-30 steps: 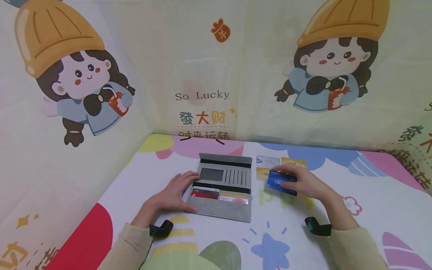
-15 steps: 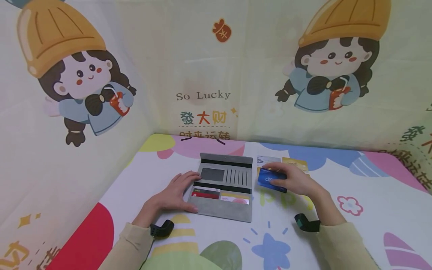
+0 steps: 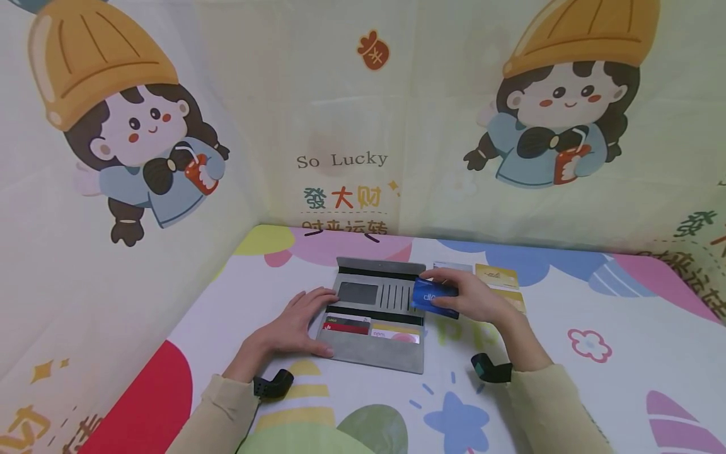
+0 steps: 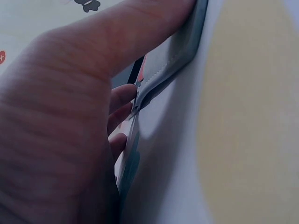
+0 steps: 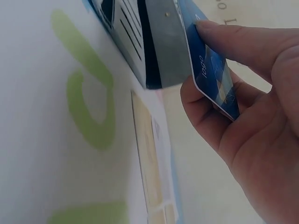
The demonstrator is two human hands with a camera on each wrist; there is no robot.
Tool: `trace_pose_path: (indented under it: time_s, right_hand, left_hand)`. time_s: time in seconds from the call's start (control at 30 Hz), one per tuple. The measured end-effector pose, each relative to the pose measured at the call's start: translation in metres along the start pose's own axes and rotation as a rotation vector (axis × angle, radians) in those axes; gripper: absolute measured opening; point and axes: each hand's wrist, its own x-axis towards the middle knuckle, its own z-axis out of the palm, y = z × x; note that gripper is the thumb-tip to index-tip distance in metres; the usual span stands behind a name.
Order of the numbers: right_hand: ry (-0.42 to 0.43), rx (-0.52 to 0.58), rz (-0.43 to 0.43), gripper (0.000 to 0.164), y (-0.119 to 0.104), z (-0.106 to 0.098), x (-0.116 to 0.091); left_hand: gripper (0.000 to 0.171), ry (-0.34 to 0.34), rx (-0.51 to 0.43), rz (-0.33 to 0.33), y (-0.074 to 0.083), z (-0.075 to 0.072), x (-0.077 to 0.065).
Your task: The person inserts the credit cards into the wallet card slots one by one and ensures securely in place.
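Observation:
An unfolded grey wallet (image 3: 374, 357) lies on the table, with card slots and a dark window in its upper half. A red and black card (image 3: 346, 326) and a white and yellow card (image 3: 395, 334) sit in its lower pocket. My left hand (image 3: 295, 325) rests along the wallet's left edge, thumb at the lower corner and relaxed fingers farther up. With thumb and fingers, my right hand (image 3: 482, 301) pinches a blue card (image 3: 429, 299), which overlaps the slots' right end in the head view. The right wrist view shows this card (image 5: 205, 63) tilted, raised above the table.
Behind the right hand lie a silvery card (image 3: 450, 266), a gold card (image 3: 497, 275) and another gold card (image 3: 515, 299), partly covered. The table (image 3: 544, 391) has a colourful printed cover, and printed curtains (image 3: 340, 113) rise at its back and left.
My right hand has carried the blue card leftward, from over the loose cards to the wallet's right edge. The left hand and the wallet have stayed in place.

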Motion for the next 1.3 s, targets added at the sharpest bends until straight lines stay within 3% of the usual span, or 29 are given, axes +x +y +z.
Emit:
trace_pose_path:
  time_s: [0.4, 0.8, 1.1, 1.3]
  right_hand:
    - [-0.025, 0.006, 0.03, 0.043, -0.017, 0.016, 0.018]
    - [-0.052, 0.068, -0.023, 0.043, -0.024, 0.028, 0.03]
    - [-0.061, 0.053, 0.033, 0.043, -0.022, 0.039, 0.033]
    - [-0.071, 0.026, 0.023, 0.042, -0.02, 0.043, 0.034]
  left_hand:
    - [0.099, -0.011, 0.007, -0.02, 0.0, 0.0, 0.0]
    - [0.098, -0.012, 0.007, -0.017, -0.001, 0.0, 0.0]
    - [0.098, -0.017, 0.012, -0.02, 0.0, -0.001, 0.0]
    - [0.098, -0.014, 0.006, -0.02, 0.0, 0.0, 0.001]
